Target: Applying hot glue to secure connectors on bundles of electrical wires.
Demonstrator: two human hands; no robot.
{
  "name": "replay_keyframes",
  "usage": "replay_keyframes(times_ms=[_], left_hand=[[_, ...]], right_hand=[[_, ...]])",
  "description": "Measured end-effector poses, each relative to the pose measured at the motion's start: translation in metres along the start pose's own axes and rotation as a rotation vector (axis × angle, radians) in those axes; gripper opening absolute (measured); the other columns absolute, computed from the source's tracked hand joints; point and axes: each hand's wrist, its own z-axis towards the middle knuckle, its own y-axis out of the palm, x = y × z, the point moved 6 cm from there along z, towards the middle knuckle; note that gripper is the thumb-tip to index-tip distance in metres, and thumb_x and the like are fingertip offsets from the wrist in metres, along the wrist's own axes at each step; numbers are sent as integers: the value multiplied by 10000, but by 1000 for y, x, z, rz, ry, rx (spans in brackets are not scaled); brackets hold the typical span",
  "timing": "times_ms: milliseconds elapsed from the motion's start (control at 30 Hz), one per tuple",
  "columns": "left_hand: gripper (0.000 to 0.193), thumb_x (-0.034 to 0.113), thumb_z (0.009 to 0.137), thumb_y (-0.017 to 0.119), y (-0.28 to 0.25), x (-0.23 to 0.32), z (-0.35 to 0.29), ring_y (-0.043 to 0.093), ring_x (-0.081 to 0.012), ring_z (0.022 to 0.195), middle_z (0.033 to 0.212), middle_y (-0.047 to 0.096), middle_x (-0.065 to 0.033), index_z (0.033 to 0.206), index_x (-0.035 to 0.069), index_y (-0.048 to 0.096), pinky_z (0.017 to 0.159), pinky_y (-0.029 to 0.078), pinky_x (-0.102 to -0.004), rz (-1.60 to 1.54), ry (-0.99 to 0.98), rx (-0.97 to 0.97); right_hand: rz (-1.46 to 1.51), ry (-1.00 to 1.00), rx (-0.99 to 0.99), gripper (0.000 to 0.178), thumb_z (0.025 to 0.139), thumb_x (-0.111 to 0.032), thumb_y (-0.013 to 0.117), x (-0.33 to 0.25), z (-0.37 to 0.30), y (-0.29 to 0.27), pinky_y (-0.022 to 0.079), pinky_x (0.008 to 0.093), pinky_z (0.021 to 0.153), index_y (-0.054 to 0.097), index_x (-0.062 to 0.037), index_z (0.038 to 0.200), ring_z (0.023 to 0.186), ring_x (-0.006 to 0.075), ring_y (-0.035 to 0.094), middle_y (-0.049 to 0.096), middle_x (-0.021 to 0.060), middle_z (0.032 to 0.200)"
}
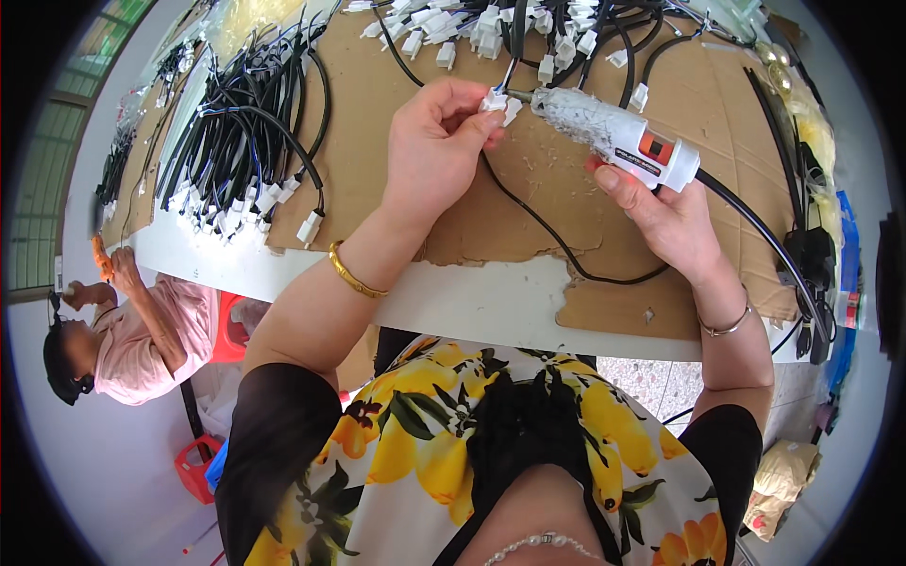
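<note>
Between the fingertips of my left hand (442, 141) is a small white plastic connector (496, 102) with thin wires running into it from a black cable. My right hand (661, 212) grips a white hot glue gun (604, 132) near its rear end, where a black power cord trails away. The gun's nozzle (518, 95) points left and reaches the wire side of the connector; whether it touches cannot be made out. Glue residue coats the gun's front part. Both hands are above a brown cardboard sheet (528, 208).
A heap of black cables (247, 132) with white connectors lies at left. More connectors (486, 33) crowd the far edge. A black adapter (810, 253) and cords lie at right. Along the white table's (472, 297) left side, a co-worker in a pink shirt (170, 330) holds an orange tool (102, 257).
</note>
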Motion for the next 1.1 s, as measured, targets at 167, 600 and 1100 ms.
replay_keyframes(times_ms=[167, 600, 1100], left_hand=[[91, -39, 785, 565, -1, -2, 0, 578, -98, 661, 788, 610, -64, 872, -29, 541, 590, 474, -215, 3, 23, 4], [104, -44, 778, 581, -3, -4, 3, 579, -93, 670, 787, 621, -64, 877, -25, 555, 604, 484, -213, 71, 13, 4], [120, -51, 751, 598, -4, -7, 4, 573, -82, 642, 748, 615, -57, 862, -29, 559, 577, 474, -205, 66, 23, 22]], right_hand=[[-101, 57, 11, 255, 812, -173, 631, 1, 1, -1, 430, 213, 703, 566, -21, 1006, 790, 68, 521, 597, 3, 881], [-224, 79, 42, 287, 819, -202, 626, -4, 3, 0, 418, 208, 675, 546, -4, 1010, 758, 57, 477, 563, -3, 854], [-357, 56, 54, 267, 830, -234, 614, -11, 0, 3, 373, 187, 563, 554, -10, 962, 664, 36, 433, 536, -27, 754]])
